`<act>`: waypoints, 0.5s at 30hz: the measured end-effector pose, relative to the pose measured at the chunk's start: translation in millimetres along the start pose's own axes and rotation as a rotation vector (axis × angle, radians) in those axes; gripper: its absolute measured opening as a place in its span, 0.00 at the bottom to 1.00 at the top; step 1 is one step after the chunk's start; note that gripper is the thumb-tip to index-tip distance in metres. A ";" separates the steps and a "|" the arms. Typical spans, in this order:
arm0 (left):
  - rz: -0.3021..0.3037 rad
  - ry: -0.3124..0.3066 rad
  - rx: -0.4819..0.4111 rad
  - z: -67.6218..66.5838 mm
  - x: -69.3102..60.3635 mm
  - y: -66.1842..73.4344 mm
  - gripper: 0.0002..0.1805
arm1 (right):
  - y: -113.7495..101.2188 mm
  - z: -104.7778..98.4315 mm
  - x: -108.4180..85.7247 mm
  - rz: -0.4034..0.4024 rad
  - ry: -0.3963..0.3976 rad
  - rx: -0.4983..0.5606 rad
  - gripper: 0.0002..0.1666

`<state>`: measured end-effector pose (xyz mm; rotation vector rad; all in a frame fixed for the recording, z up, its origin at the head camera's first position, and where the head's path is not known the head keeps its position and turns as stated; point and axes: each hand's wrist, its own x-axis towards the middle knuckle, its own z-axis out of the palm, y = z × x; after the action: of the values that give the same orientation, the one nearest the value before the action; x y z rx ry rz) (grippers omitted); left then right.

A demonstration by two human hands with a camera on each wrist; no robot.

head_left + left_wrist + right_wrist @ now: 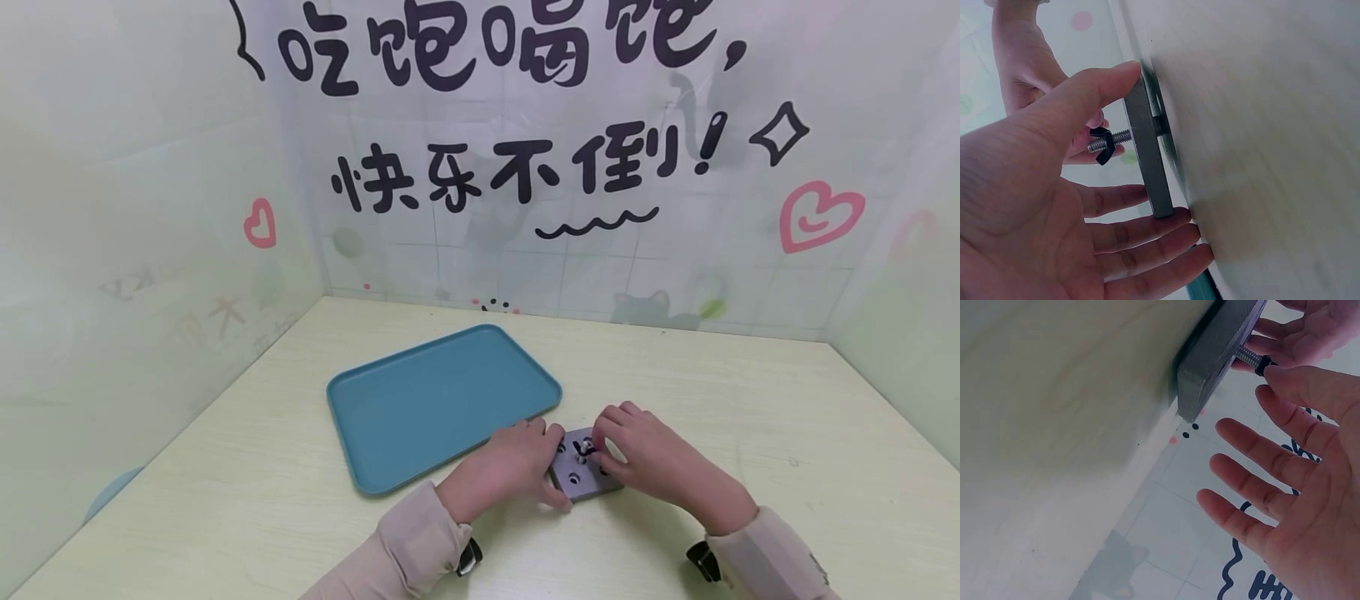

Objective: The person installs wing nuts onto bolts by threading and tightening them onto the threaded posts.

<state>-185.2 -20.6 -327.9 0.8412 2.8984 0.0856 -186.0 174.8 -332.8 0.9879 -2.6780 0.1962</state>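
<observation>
A grey metal plate [590,483] with several round holes lies near the front of the table, raised a little by the head of a bolt [1122,136] under it. The bolt's threaded shaft stands up through the plate and carries a black wing nut [1105,147]. My left hand [513,462] holds the plate at its left side, thumb on one edge and fingers on the opposite one. With thumb and index finger my right hand [648,446] pinches the wing nut [1264,364]; its other fingers are spread loosely.
A blue rectangular tray [442,392] lies left of and behind the plate, close to my left hand. The pale wooden table [735,400] is bounded by printed sheets [480,267] at the back and both sides.
</observation>
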 end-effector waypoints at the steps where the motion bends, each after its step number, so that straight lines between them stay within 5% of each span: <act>1: 0.001 0.001 0.001 0.0 0.1 0.0 0.44 | 0.1 0.2 -0.1 -0.002 0.003 -0.002 0.09; 15: 0.000 -0.006 0.015 0.3 -1.0 0.1 0.45 | -1.5 -1.7 0.0 -0.099 0.019 0.042 0.25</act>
<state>-184.3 -21.0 -328.1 0.8432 2.8971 0.0616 -184.7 174.1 -331.1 1.1223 -2.6105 0.2410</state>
